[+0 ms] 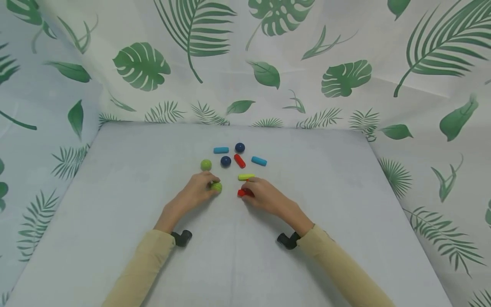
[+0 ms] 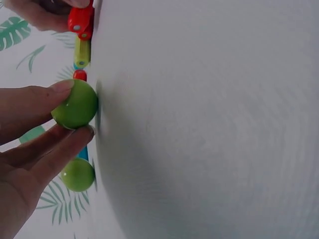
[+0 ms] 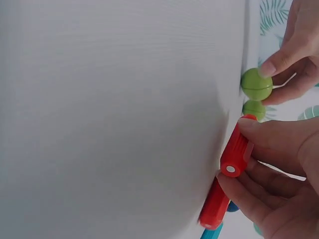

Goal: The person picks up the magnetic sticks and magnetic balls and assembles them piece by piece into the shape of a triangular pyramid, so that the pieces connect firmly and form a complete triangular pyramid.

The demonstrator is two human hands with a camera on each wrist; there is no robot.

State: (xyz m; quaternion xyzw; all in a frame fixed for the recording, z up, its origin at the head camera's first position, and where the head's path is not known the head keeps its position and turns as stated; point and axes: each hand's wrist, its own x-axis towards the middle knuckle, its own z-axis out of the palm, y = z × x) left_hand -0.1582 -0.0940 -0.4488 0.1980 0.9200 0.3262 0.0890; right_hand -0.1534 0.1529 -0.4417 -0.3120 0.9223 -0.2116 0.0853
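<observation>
My left hand (image 1: 197, 189) pinches a green ball (image 2: 77, 105) between thumb and fingers, low over the table or on it. A second green ball (image 1: 206, 164) lies just beyond that hand. My right hand (image 1: 265, 195) pinches a red ribbed stick (image 3: 236, 151) with a pale dot on its end. Another red stick (image 3: 215, 205) lies close to the right fingertips, mostly hidden in the head view. Past the right hand lies a yellow-green stick (image 1: 246, 177). A gap separates the held ball from the held stick.
Farther back lie two dark blue balls (image 1: 240, 147), two light blue sticks (image 1: 221, 150) and a red stick (image 1: 239, 161). They rest on a white-covered table (image 1: 230, 264). A leaf-printed cloth (image 1: 226, 94) hangs behind it. Black wrist devices (image 1: 288, 241) sit under both wrists.
</observation>
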